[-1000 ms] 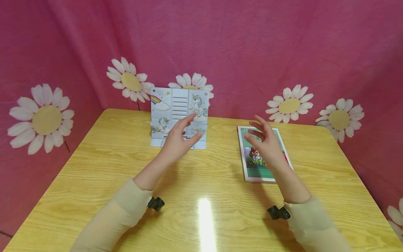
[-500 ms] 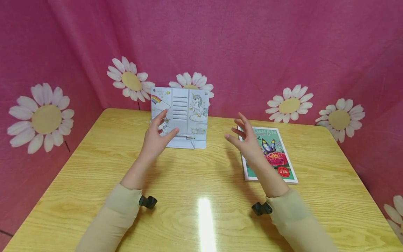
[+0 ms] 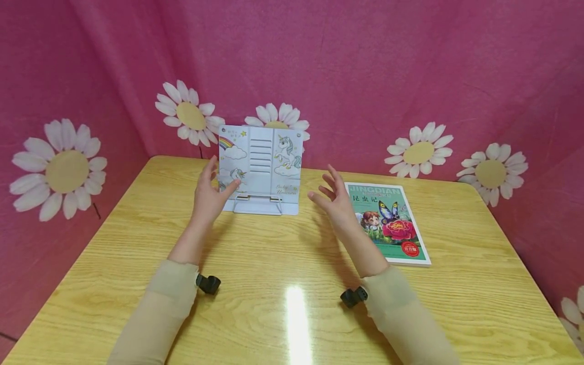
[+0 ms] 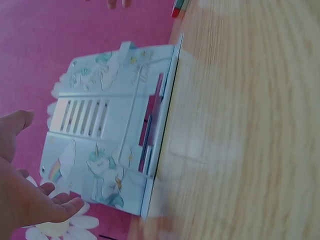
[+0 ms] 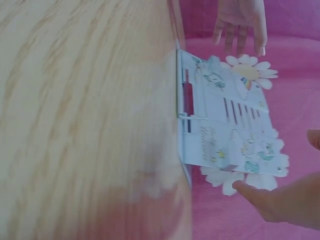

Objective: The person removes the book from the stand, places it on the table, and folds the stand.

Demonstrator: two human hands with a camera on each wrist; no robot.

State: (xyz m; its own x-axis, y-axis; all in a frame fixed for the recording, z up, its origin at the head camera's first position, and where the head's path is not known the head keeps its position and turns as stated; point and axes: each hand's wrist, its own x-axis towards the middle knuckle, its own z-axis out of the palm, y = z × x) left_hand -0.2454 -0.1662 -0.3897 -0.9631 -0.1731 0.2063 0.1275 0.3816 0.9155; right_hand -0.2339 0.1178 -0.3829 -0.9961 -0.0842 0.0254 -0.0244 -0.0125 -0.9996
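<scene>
A pale blue metal book stand (image 3: 261, 172) with unicorn pictures, slots and a wire page holder (image 3: 258, 204) stands upright at the back of the table. My left hand (image 3: 207, 197) is at its left edge, fingers spread and thumb overlapping the panel in the head view; the left wrist view shows the same hand (image 4: 30, 185) beside the stand (image 4: 105, 125). To the right of the stand hangs my right hand (image 3: 336, 203), its fingers apart and holding nothing. In the right wrist view its thumb (image 5: 255, 197) shows close to the stand's side (image 5: 225, 120).
A green children's book (image 3: 392, 223) with a butterfly and flower cover lies flat to the right, partly behind my right forearm. The wooden table (image 3: 255, 263) meets a pink curtain (image 3: 347, 86) with printed daisies at its back and sides.
Both hands have moved left. The left one went from in front of the stand to its left edge; the right one came from over the book to the stand's right. Stand and book stay put.
</scene>
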